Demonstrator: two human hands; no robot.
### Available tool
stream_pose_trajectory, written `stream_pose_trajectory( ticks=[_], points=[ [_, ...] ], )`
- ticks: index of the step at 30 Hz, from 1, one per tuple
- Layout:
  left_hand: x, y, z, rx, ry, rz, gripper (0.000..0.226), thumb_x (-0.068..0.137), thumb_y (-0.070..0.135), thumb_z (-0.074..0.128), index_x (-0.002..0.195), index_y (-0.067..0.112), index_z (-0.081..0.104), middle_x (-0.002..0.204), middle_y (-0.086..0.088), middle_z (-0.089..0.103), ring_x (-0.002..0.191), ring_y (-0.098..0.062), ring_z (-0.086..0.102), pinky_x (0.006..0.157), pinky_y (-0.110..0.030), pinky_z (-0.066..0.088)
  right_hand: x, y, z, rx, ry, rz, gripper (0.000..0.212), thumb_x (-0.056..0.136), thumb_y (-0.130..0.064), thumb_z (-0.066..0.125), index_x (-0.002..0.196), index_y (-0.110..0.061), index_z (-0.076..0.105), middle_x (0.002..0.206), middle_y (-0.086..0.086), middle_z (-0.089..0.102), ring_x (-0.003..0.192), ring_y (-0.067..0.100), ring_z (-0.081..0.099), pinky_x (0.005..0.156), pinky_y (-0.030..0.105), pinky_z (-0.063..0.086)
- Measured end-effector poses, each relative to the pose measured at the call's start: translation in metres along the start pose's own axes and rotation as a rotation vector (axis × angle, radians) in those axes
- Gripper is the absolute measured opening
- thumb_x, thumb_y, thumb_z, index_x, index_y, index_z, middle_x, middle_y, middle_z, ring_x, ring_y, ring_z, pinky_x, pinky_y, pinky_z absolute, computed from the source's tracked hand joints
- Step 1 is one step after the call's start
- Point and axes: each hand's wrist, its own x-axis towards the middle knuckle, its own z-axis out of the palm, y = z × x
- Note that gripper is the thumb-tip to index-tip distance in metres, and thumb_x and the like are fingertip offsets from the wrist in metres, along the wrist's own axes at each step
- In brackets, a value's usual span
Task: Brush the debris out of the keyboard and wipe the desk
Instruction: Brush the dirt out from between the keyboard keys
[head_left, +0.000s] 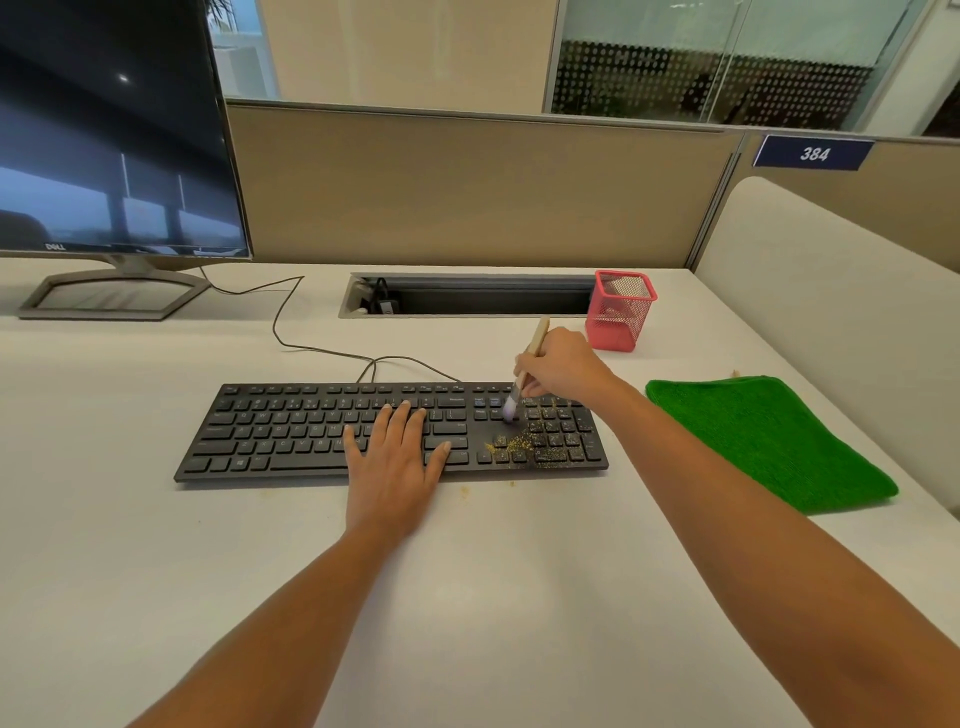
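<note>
Black keyboard lies flat at mid-desk, its cable running back toward the monitor. Left hand rests open, palm down, fingers spread across the keys, steadying it. Right hand is closed around a wooden-handled brush, bristles down on the keys beside the number pad. Yellow debris sits among the arrow keys and number pad; a few specks lie on the white desk just in front. Brushing appears under way, not complete. Next move calls for short strokes toward the front edge. Green cloth lies folded to the right, unused; wiping looks outstanding.
</note>
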Motion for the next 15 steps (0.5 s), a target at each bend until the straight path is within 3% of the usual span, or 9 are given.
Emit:
stream_pose_trajectory(
  ticks=[2,5,8,10,12,15],
  points=[
    [0.0001,-0.0001,-0.0001,0.008,-0.009,-0.001,0.092,0.077,0.063,-0.012,0.147,0.020,0.028,0.156,0.002,0.024,0.146,-0.017,0.013,0.115,-0.052,0.002,-0.0009,0.0009,0.0012,-0.111,0.017,-0.005,0.027,0.092,-0.018,0.054,0.106,0.004,0.063,0.103,0.019,0.066,0.087,0.029,0.068,0.079,0.033,0.056],
    [0.0007,0.0000,0.0000,0.011,-0.013,0.000,0.092,0.077,0.063,-0.012,0.148,0.021,0.027,0.156,0.003,0.023,0.146,-0.017,0.012,0.115,-0.052,0.002,-0.0009,-0.0009,-0.0006,-0.146,0.108,-0.047,0.028,0.095,-0.019,0.050,0.107,0.003,0.062,0.103,0.018,0.065,0.092,0.029,0.066,0.061,0.025,0.046],
    [0.0005,0.0005,-0.0006,0.011,-0.008,0.002,0.092,0.077,0.063,-0.012,0.147,0.020,0.029,0.156,0.002,0.025,0.146,-0.018,0.014,0.115,-0.053,0.003,-0.0002,-0.0040,0.0019,0.028,0.015,-0.082,0.030,0.094,-0.023,0.054,0.110,0.000,0.064,0.104,0.017,0.067,0.087,0.023,0.067,0.072,0.026,0.053],
    [0.0002,0.0003,-0.0007,0.018,-0.014,0.004,0.092,0.077,0.063,-0.013,0.148,0.021,0.028,0.156,0.002,0.024,0.146,-0.017,0.013,0.115,-0.052,0.002,-0.0014,-0.0043,0.0029,0.014,-0.050,-0.091,0.031,0.093,-0.024,0.056,0.110,0.000,0.065,0.104,0.016,0.067,0.089,0.024,0.067,0.079,0.032,0.054],
    [0.0002,0.0000,-0.0007,0.013,-0.011,0.004,0.092,0.077,0.063,-0.012,0.147,0.020,0.028,0.156,0.002,0.024,0.146,-0.017,0.013,0.115,-0.053,0.003,-0.0012,-0.0029,0.0019,-0.105,-0.060,-0.078,0.031,0.094,-0.023,0.054,0.108,0.003,0.064,0.098,0.013,0.066,0.085,0.024,0.064,0.070,0.028,0.051],
    [0.0001,0.0001,-0.0006,0.015,-0.018,0.001,0.092,0.077,0.063,-0.013,0.148,0.021,0.027,0.156,0.002,0.023,0.146,-0.017,0.012,0.115,-0.052,0.002,-0.0004,-0.0027,-0.0023,-0.240,0.018,-0.058,0.028,0.096,-0.021,0.049,0.107,0.002,0.061,0.090,0.013,0.060,0.076,0.020,0.055,0.051,0.018,0.035]
  ],
)
